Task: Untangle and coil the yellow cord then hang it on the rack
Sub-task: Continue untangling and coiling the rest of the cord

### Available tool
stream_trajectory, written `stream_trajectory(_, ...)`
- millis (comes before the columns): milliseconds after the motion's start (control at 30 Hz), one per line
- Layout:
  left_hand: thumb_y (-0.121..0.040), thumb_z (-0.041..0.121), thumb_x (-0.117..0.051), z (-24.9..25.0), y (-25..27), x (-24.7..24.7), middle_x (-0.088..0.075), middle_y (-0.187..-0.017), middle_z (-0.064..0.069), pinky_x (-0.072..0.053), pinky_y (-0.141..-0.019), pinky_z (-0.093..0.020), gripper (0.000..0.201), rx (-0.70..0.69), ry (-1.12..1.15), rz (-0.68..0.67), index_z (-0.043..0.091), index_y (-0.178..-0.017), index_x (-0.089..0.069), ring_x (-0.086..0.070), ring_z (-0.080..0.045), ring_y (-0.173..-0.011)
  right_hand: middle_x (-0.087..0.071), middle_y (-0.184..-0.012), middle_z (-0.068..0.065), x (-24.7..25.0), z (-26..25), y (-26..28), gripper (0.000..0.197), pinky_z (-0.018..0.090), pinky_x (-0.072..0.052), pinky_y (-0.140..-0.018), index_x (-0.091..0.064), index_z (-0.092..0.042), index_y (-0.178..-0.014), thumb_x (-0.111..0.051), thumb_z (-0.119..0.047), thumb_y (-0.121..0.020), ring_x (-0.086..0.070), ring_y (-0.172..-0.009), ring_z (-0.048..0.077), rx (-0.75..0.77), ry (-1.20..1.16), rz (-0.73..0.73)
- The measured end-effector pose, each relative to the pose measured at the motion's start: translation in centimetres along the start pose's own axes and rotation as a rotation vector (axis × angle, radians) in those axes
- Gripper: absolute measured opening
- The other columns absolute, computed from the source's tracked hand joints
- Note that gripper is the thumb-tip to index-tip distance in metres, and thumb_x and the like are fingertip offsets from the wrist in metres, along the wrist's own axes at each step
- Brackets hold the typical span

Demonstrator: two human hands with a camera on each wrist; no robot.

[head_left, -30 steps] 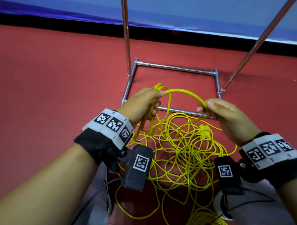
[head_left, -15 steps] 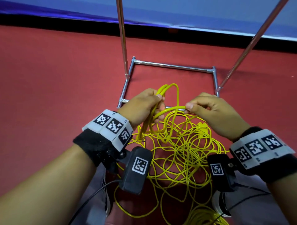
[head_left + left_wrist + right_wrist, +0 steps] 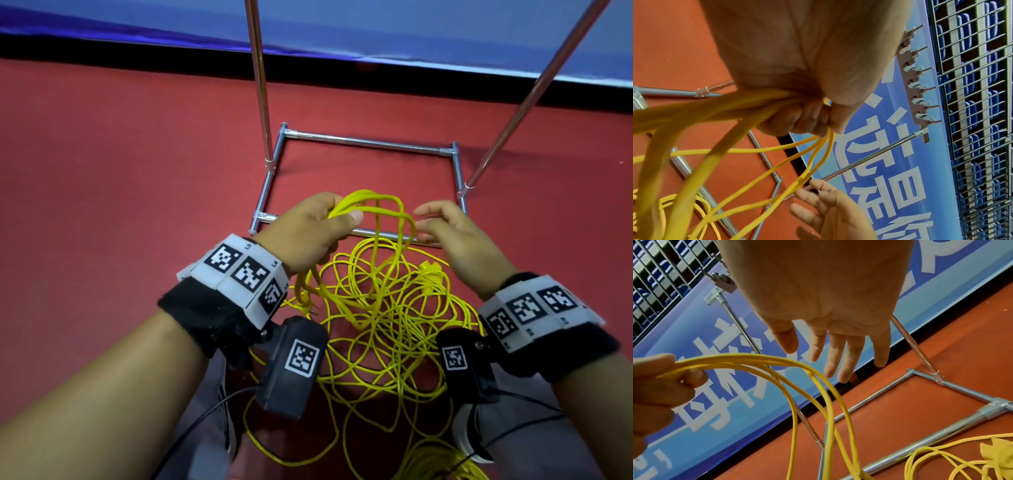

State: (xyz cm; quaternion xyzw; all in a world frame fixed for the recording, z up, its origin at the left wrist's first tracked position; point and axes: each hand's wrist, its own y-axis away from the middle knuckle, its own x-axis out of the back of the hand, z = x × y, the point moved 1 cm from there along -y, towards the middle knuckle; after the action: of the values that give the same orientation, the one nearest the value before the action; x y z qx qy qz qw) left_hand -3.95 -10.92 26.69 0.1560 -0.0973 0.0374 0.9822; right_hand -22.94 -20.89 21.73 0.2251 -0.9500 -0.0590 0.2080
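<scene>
Above the red floor [image 3: 137, 205], your left hand [image 3: 308, 229] squeezes a few loops of the yellow cord [image 3: 373, 212] between thumb and fingers. Your right hand [image 3: 455, 236] is just beside them with fingers spread, holding nothing. Most of the cord lies in a big messy pile by the rack [image 3: 363, 142]. You have only started coiling. Lots of untangling is left, and the hanging comes last.

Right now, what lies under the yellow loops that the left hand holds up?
Under the loops gripped by the left hand lie the tangled yellow cord, a bar of the rack base and red floor. The tangle hides the floor beneath it.
</scene>
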Motion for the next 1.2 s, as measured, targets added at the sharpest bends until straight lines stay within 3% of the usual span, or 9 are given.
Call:
stream_trajectory(133, -0.099, 0.017, -0.046, 0.6, 0.1, 0.0, -0.040, -0.050, 0.013, -0.027, -0.042, -0.017, 0.021, 0.002, 0.030, -0.027, 0.016, -0.078, -0.045, -0.031, -0.002, -0.040, -0.050, -0.126, 0.003, -0.2, 0.5, -0.1, 0.055, 0.021, -0.044, -0.082, -0.041, -0.024, -0.128, -0.064, -0.003, -0.083, -0.055, -0.097, 0.014, 0.007, 0.113, -0.026)
stream_trajectory(267, -0.099, 0.014, -0.043, 0.9, 0.6, 0.0, -0.038, -0.045, 0.012, -0.022, -0.041, -0.017, 0.016, 0.000, 0.053, -0.144, 0.013, -0.083, -0.047, -0.027, -0.002, -0.038, -0.041, -0.144, -0.003, -0.5, 1.0, -0.4, 0.073, 0.034, -0.038, -0.106, -0.028, -0.030, -0.145, -0.068, -0.016, -0.085, -0.045, -0.126, 0.014, 0.086, 0.194, -0.112)
stream_trajectory(367, -0.098, 0.012, -0.043, 1.3, 1.1, -0.1, -0.036, -0.046, 0.012, -0.020, -0.042, -0.018, 0.012, -0.003, 0.106, -0.199, 0.007, -0.089, -0.049, -0.026, -0.002, -0.037, -0.064, -0.116, -0.002, -0.8, 1.4, -0.5, 0.056, 0.045, -0.047, -0.095, -0.044, -0.040, -0.129, -0.068, -0.015, -0.085, -0.063, -0.098, 0.023, 0.066, 0.234, -0.170)
stream_trajectory(500, -0.097, 0.013, -0.045, 1.6, 1.2, 0.4, -0.037, -0.048, 0.011, -0.020, -0.043, -0.019, 0.019, -0.006, 0.124, -0.167, 0.013, -0.079, -0.049, -0.026, -0.004, -0.039, -0.051, -0.065, -0.010, -0.9, 1.5, 0.1, 0.022, 0.018, -0.039, -0.064, -0.055, -0.038, -0.095, -0.061, -0.018, -0.090, -0.046, -0.061, 0.007, 0.129, 0.458, -0.215)
stream_trajectory(600, -0.097, 0.012, -0.047, 1.5, 1.1, 0.7, -0.038, -0.047, 0.011, -0.021, -0.042, -0.017, 0.020, -0.003, 0.107, -0.132, 0.013, -0.076, -0.048, -0.026, -0.003, -0.039, -0.060, -0.077, -0.011, -0.9, 1.2, 0.4, 0.014, 0.013, -0.039, -0.066, -0.061, -0.024, -0.100, -0.056, -0.013, -0.093, -0.053, -0.070, 0.005, 0.136, 0.517, -0.214)
stream_trajectory(700, -0.097, 0.011, -0.048, 1.4, 1.0, 0.7, -0.039, -0.048, 0.011, -0.023, -0.039, -0.015, 0.023, -0.007, 0.081, -0.123, 0.014, -0.074, -0.047, -0.027, -0.002, -0.037, -0.066, -0.104, 0.006, -0.9, 1.6, 0.3, 0.021, 0.032, -0.044, -0.086, -0.065, -0.013, -0.111, -0.060, -0.016, -0.091, -0.060, -0.098, 0.022, 0.145, 0.603, -0.170)
stream_trajectory(867, -0.097, 0.012, -0.047, 1.5, 0.9, 1.1, -0.037, -0.048, 0.011, -0.021, -0.039, -0.016, 0.017, -0.025, 0.131, -0.076, 0.013, -0.080, -0.049, -0.024, -0.002, -0.038, -0.063, -0.072, -0.009, -0.4, 2.0, 0.4, 0.022, 0.023, -0.039, -0.060, -0.064, -0.025, -0.101, -0.072, -0.028, -0.081, -0.048, -0.058, -0.001, 0.056, 0.446, -0.175)
stream_trajectory(967, -0.098, 0.011, -0.045, 1.5, 0.8, 1.2, -0.035, -0.047, 0.012, -0.021, -0.038, -0.015, 0.013, -0.039, 0.164, -0.061, 0.009, -0.086, -0.049, -0.023, -0.002, -0.037, -0.065, -0.091, 0.018, -0.1, 2.4, 0.3, 0.026, 0.044, -0.046, -0.077, -0.064, -0.015, -0.100, -0.071, -0.033, -0.081, -0.052, -0.073, 0.005, 0.041, 0.362, -0.217)
stream_trajectory(1200, -0.099, 0.011, -0.043, 1.1, 0.4, 1.2, -0.036, -0.043, 0.014, -0.023, -0.038, -0.015, 0.010, -0.045, 0.190, 0.018, 0.007, -0.090, -0.047, -0.026, 0.000, -0.035, -0.045, -0.050, -0.018, 0.2, 2.4, 0.8, 0.023, 0.017, -0.033, -0.056, -0.052, -0.025, -0.069, -0.060, -0.020, -0.091, -0.041, -0.052, 0.000, 0.031, 0.292, -0.285)
